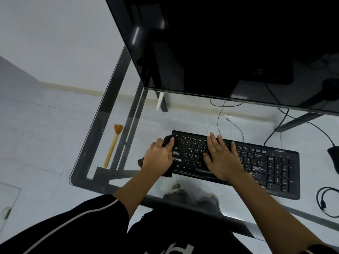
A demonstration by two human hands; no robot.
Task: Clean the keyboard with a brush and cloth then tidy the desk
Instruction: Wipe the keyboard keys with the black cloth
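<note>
A black keyboard lies on the glass desk. My left hand holds a dark cloth against the keyboard's left end, fingers curled over it; bits of cloth stick out above and below the hand. My right hand lies flat on the keys near the middle, fingers straight and spread. A brush with a pale wooden handle and orange bristles lies on the desk to the left, apart from both hands.
A large black monitor stands behind the keyboard. A black mouse sits at the right edge, with a coiled cable below it. Cables run behind the keyboard. The desk's front edge is close to my body.
</note>
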